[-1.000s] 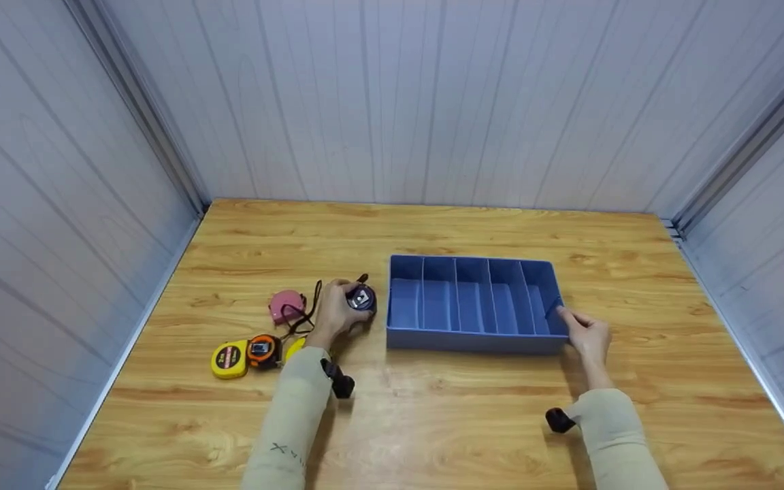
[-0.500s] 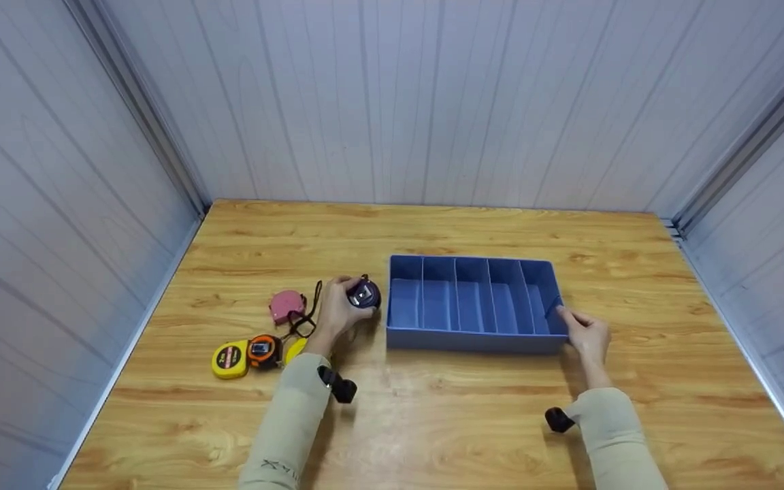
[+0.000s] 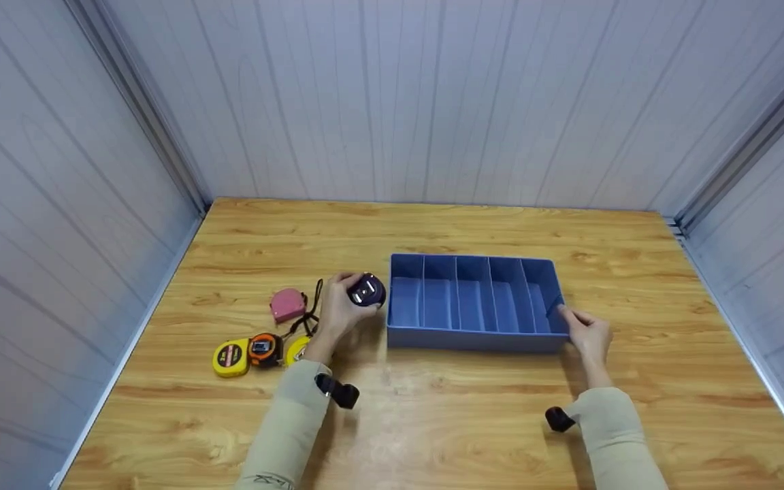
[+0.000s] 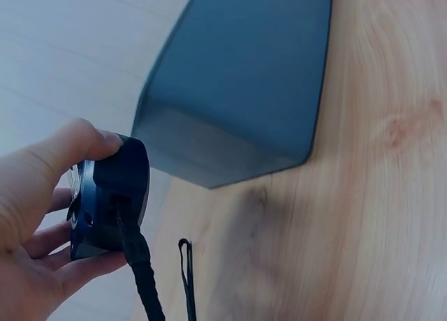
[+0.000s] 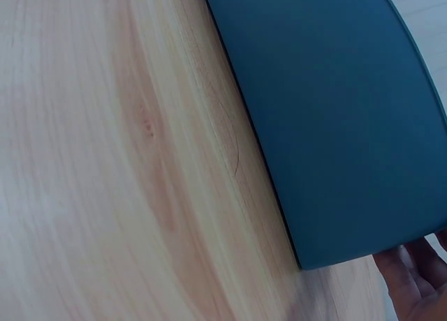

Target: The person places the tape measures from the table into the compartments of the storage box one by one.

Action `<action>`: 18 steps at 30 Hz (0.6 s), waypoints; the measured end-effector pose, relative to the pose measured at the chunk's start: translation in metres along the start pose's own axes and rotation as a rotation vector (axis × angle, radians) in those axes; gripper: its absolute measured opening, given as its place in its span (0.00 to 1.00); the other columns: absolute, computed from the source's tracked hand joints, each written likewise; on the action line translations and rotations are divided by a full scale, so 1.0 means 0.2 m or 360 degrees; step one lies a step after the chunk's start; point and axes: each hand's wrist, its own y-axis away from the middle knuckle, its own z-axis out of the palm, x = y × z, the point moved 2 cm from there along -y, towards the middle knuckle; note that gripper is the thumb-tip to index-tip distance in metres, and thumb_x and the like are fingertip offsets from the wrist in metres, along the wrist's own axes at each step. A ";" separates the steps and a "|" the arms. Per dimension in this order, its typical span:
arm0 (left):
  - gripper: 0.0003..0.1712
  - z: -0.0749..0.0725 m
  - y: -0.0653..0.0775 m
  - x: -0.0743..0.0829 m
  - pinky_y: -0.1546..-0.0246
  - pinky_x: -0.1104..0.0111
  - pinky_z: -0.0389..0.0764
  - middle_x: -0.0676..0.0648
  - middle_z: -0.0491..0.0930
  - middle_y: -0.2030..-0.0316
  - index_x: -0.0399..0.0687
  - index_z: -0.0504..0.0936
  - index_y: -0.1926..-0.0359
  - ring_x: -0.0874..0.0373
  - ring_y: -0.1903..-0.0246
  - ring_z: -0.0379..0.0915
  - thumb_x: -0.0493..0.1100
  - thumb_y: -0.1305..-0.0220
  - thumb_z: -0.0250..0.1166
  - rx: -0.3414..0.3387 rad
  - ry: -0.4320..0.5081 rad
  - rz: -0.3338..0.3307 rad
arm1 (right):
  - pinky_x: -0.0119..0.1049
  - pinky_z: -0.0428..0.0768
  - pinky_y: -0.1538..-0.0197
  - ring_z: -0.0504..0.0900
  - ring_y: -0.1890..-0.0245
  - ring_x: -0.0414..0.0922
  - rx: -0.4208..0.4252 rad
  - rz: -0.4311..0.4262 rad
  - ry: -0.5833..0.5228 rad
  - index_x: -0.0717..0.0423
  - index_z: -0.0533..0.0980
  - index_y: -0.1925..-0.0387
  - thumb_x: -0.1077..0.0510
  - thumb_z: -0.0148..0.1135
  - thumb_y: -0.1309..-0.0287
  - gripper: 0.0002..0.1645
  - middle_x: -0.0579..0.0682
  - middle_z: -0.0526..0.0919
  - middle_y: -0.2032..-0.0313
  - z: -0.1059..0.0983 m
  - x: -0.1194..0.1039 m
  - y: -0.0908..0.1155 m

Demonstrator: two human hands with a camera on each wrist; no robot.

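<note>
My left hand point(image 3: 339, 307) holds a dark round tape measure point(image 3: 367, 290) between thumb and fingers, just left of the blue divided box point(image 3: 477, 340). In the left wrist view, a black strap point(image 4: 144, 282) hangs from the tape measure point(image 4: 112, 188), and the box's end wall stands beyond it. My right hand point(image 3: 587, 335) grips the box's right end near the front corner, thumb over the rim. The right wrist view shows fingers point(image 5: 399, 282) at the end of the box point(image 5: 342, 125). Every compartment in the box is bare.
Left of my left hand lie a pink tape measure point(image 3: 288, 304), a yellow one point(image 3: 230, 358), an orange and black one point(image 3: 265, 349) and another yellow one point(image 3: 297, 350) partly behind the wrist. A dark cord loop point(image 3: 314, 309) lies among them. White panels point(image 3: 399, 102) wall in the wooden table point(image 3: 433, 422).
My left hand has shifted slightly right and away from me with the dark tape measure, which has tilted and come closer to the box. My right hand and the box stay put.
</note>
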 end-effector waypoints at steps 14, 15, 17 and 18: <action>0.36 0.01 0.02 0.09 0.49 0.61 0.66 0.38 0.73 0.56 0.30 0.77 0.54 0.46 0.53 0.67 0.38 0.71 0.75 0.0046 0.0117 -0.0012 | 0.36 0.69 0.48 0.75 0.53 0.44 -0.0025 0.0047 -0.0001 0.49 0.82 0.60 0.25 0.60 0.69 0.40 0.49 0.81 0.58 0.01 0.01 0.00; 0.36 0.01 0.02 0.10 0.49 0.61 0.66 0.38 0.73 0.56 0.30 0.77 0.54 0.46 0.53 0.67 0.38 0.71 0.75 0.0044 0.0127 -0.0013 | 0.35 0.69 0.48 0.75 0.53 0.44 -0.0026 0.0051 -0.0004 0.49 0.82 0.61 0.25 0.60 0.69 0.40 0.49 0.81 0.59 0.01 0.01 0.00; 0.36 0.01 0.02 0.11 0.49 0.62 0.66 0.39 0.73 0.56 0.30 0.77 0.54 0.46 0.53 0.67 0.38 0.71 0.75 0.0042 0.0136 -0.0002 | 0.35 0.68 0.48 0.75 0.53 0.44 -0.0024 0.0059 -0.0006 0.49 0.82 0.61 0.24 0.60 0.70 0.40 0.48 0.81 0.59 0.01 0.02 0.01; 0.36 0.02 0.02 0.11 0.49 0.62 0.66 0.39 0.73 0.56 0.30 0.77 0.54 0.46 0.53 0.67 0.38 0.71 0.75 0.0041 0.0145 0.0011 | 0.35 0.68 0.48 0.75 0.53 0.44 -0.0026 0.0060 -0.0007 0.49 0.82 0.61 0.25 0.60 0.70 0.40 0.48 0.81 0.59 0.01 0.01 0.01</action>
